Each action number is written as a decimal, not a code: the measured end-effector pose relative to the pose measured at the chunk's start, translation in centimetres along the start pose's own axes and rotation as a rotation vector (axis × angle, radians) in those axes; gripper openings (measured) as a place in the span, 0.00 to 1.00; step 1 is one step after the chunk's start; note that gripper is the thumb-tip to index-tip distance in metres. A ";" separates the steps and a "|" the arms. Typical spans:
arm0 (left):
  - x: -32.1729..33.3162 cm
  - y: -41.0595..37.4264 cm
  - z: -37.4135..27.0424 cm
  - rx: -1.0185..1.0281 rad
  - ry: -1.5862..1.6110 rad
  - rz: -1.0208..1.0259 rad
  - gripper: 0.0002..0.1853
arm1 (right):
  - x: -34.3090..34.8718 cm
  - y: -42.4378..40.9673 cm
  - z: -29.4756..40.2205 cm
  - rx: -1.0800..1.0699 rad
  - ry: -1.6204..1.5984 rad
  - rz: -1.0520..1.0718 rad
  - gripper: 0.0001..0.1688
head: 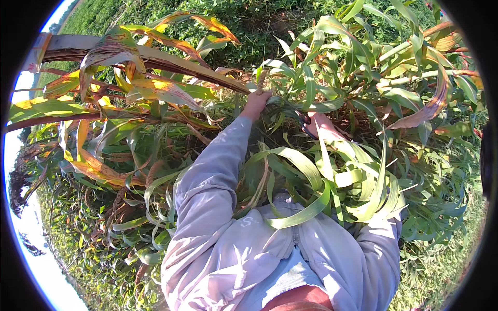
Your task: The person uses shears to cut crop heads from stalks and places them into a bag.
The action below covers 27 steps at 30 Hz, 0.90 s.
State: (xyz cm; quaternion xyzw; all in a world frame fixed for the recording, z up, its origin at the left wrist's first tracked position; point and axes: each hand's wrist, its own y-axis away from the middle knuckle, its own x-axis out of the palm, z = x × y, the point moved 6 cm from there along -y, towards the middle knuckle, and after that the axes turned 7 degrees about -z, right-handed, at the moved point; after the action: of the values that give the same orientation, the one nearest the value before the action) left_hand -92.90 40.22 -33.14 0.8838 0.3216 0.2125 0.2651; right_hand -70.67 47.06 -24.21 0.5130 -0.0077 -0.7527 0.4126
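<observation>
My left hand (256, 104) is closed around a rough brown seed head (262, 80), whose tip sticks up out of the fist among green leaves. To the right, my right hand (321, 125) grips a dark-handled cutting tool (305, 123), perhaps shears or scissors. Its blades are hidden in foliage, so I cannot tell whether they touch a stem. Long green strap leaves (350, 179) drape over my right forearm and hide most of it. Between the two hands run folded leaves (286, 107) of a sorghum-like plant.
A long, flat beige-brown strip or stake (151, 56) slants from the upper left towards my left hand. Yellowing, red-spotted leaves (111, 50) hang around it. Leaning stalks (404, 50) crowd the right. Low green plants (268, 19) cover the ground beyond.
</observation>
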 end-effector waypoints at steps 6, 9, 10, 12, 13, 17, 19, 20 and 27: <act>-5.2 0.7 3.4 0.001 -0.056 -0.036 0.13 | 6.4 -4.0 -4.7 -0.290 0.184 0.073 0.17; -4.3 1.0 3.4 0.038 0.023 0.032 0.13 | 7.7 -5.1 -6.1 -0.430 0.256 0.206 0.16; -4.2 1.1 3.5 0.013 0.053 0.031 0.13 | 7.4 -4.5 -6.4 -0.416 0.179 0.152 0.16; -4.7 2.3 2.8 0.044 0.003 0.026 0.12 | 5.0 -3.9 -3.0 -0.357 0.304 0.282 0.17; -5.1 3.0 2.0 0.094 -0.087 0.026 0.11 | 3.3 -2.9 -0.1 -0.471 0.258 0.256 0.15; -0.9 3.2 0.0 0.174 -0.382 0.186 0.11 | 1.5 -1.2 -0.2 -0.438 0.271 0.183 0.14; -1.9 2.7 0.2 0.189 -0.445 0.166 0.11 | 3.2 -2.3 0.3 -0.465 0.268 0.165 0.13; -2.4 2.5 0.3 0.196 -0.477 0.155 0.10 | 3.9 -2.7 0.5 -0.479 0.259 0.157 0.13; 1.0 3.5 -0.7 0.265 -0.479 0.192 0.12 | 6.4 -2.6 -1.3 -0.469 0.248 0.074 0.12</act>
State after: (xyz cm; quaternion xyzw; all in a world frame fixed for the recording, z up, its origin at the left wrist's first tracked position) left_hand -90.99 38.86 -30.31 0.9622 0.1894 -0.0220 0.1946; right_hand -72.09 45.36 -30.86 0.4911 0.1988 -0.6497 0.5451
